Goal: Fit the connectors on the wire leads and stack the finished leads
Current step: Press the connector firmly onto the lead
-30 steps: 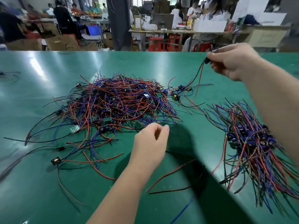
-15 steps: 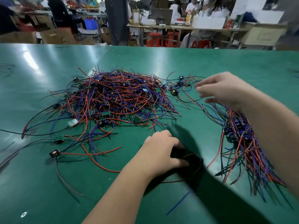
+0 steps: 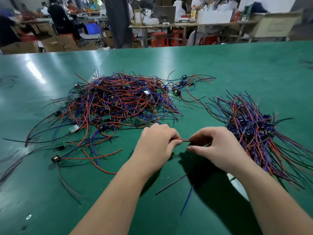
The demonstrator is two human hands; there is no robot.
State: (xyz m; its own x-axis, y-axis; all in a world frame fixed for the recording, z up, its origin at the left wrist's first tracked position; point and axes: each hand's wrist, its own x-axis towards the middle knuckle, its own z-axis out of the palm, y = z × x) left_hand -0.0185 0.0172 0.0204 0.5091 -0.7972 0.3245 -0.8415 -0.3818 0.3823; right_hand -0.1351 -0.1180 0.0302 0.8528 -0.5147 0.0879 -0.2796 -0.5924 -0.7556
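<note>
**wirefan:** ok so where's the lead that matters? we just see two heaps lol

**benchrat:** dead centre; we see a red lead [image 3: 183, 140] stretched between both hands, over the green table [image 3: 237, 68]; the left hand [image 3: 157, 143] has its fingers curled and pinches one end; the right hand [image 3: 218, 146] is curled too and pinches the other end, where there's something small and dark; we can't tell if that's a connector, it's too tiny

**wirefan:** and the heaps?

**benchrat:** the big tangled pile [image 3: 118, 102] of red, blue and black leads with little green boards sits behind the left hand, its nearest strands just past the knuckles; the neater stack [image 3: 254, 129] lies just right of the right hand, leads running roughly one way with dark parts bunched in the middle; the two heaps are apart, with a few stray leads between them at the back

**wirefan:** anything loose near us?

**benchrat:** yeah; a black wire [image 3: 171, 184] and a blue wire [image 3: 186, 202] show between the forearms; far left, a small coil part [image 3: 55, 158] sits on the end of its wires
</note>
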